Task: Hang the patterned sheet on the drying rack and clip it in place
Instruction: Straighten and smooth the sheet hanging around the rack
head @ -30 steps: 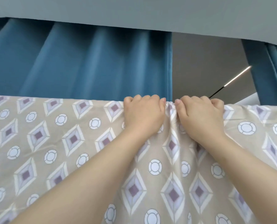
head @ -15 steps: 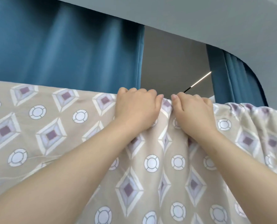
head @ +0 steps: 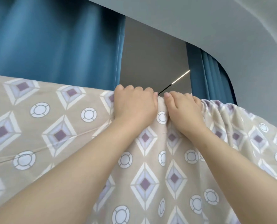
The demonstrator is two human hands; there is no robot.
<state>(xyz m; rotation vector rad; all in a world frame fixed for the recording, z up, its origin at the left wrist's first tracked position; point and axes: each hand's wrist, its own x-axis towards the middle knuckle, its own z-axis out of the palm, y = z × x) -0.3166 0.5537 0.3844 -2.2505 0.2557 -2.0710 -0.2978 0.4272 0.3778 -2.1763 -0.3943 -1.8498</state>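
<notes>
Both arms were stretched up, left hand and right hand side by side, fingers curled tight over the patterned sheet top edge

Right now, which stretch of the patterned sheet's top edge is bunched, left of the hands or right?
The stretch right of the right hand: the beige diamond-patterned sheet is gathered there; left lies flat.
</notes>
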